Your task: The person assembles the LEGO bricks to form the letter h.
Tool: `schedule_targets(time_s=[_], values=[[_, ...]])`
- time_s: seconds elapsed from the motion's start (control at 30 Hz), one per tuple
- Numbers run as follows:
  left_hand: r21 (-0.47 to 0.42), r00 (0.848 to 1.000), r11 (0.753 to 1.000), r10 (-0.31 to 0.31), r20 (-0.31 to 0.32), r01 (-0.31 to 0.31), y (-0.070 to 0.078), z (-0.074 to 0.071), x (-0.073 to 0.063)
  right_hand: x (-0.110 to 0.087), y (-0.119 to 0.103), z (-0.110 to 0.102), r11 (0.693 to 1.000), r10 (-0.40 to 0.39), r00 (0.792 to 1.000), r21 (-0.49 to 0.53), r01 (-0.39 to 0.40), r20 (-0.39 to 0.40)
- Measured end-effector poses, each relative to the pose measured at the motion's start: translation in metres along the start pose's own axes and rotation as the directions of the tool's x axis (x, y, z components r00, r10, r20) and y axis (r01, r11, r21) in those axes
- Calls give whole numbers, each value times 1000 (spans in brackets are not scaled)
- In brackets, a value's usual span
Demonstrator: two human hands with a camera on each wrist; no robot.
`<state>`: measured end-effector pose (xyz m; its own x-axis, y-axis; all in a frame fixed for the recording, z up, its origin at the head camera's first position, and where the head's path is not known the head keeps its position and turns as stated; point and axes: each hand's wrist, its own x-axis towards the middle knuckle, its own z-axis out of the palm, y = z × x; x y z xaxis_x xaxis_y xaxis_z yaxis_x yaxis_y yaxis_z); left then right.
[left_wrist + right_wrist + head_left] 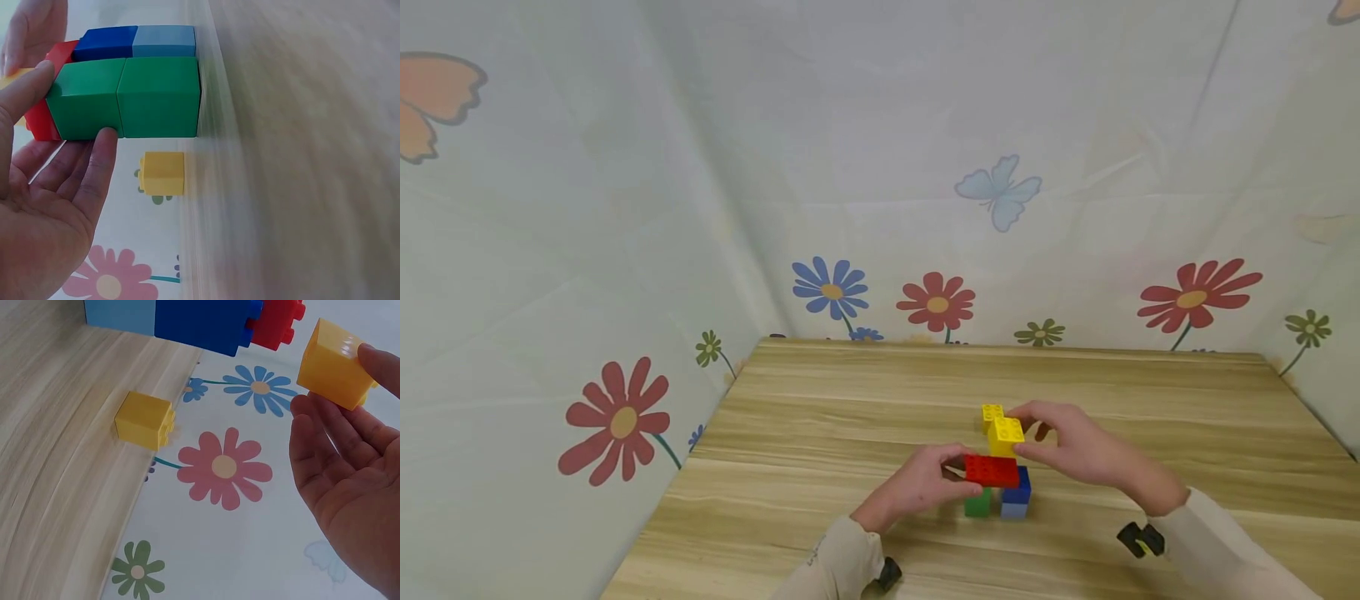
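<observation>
My left hand (925, 482) grips the left end of a red brick (992, 471), its fingers also touching the upper of two stacked green bricks (159, 97) beneath. Beside the green stack, a dark blue brick (1018, 485) sits on a light blue one (1014, 509). Whether the red brick is seated on the dark blue one I cannot tell; some dark blue studs show in the right wrist view. Thumb and fingers of my right hand (1078, 442) pinch a yellow brick (335, 364), held apart from the stack with its hollow underside partly visible.
Another yellow brick (145, 420) stands on the wooden table (820, 408) behind the stacks. Pale cloth (880, 167) printed with flowers and butterflies hangs along the table's back and sides.
</observation>
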<state>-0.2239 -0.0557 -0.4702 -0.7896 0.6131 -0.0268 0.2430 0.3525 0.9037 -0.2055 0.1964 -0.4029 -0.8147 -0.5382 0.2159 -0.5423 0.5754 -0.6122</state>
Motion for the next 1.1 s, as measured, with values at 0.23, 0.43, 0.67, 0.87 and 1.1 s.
schedule_targets(time_s=[0.23, 0.43, 0.67, 0.87, 1.1], values=[[-3, 1000, 1000, 27, 12, -27, -2, -1, 1, -2, -8, 3, 999, 44, 999, 5, -44, 20], [-10, 1000, 1000, 19, 14, -19, -1, -2, 0, -2, -14, 9, 1000, -1, 1000, -11, 2, 24], [0, 1000, 1000, 13, 12, -13, -3, -1, 0, -1, -14, 17, 998, -56, 997, -7, 56, 44], [8, 1000, 1000, 14, 13, -14, -3, -1, 0, 1, -14, 22, 999, -40, 998, -23, 41, 52], [32, 999, 999, 31, 15, -32, -4, -2, 1, 0, -15, 26, 997, -68, 997, -34, 69, 28]])
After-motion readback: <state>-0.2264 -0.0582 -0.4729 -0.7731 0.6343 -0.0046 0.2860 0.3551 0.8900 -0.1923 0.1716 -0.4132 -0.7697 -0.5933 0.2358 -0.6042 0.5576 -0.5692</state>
